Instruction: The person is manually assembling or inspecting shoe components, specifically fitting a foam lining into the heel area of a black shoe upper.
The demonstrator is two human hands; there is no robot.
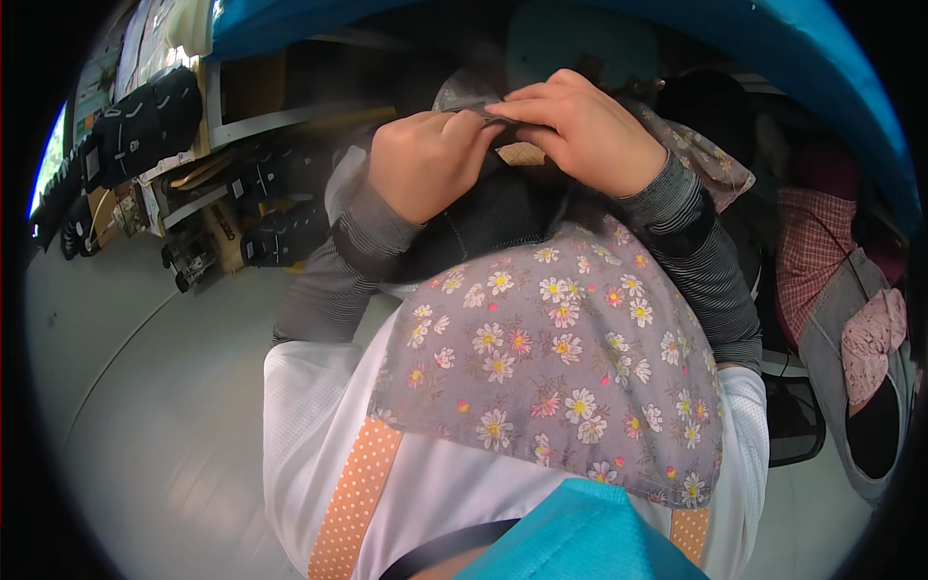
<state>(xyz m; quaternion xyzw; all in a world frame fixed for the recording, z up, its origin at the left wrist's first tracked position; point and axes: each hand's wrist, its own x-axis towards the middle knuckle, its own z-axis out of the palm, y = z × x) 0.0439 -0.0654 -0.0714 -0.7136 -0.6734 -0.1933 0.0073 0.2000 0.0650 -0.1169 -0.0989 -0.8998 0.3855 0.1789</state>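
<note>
My left hand [420,162] and my right hand [592,133] meet in front of me, both closed in a pinch. Between the fingertips runs the edge of a dark fabric piece [498,215], whose black body hangs down toward my lap. A small tan patch [522,153] shows just below the fingers; I cannot make out what it belongs to. Grey flowered cloth [551,358] covers my chest and lap. More flowered cloth [462,92] sticks up behind my fingers, and another flowered corner [710,166] lies beyond my right wrist.
At the left, black bags [150,126] sit on a shelf, with more black bags [275,242] lower down. Blue cover material [773,39] arches across the top. To the right sits another person in a checked sleeve [817,251], near a black chair part [797,416]. Pale floor [164,416] lies at left.
</note>
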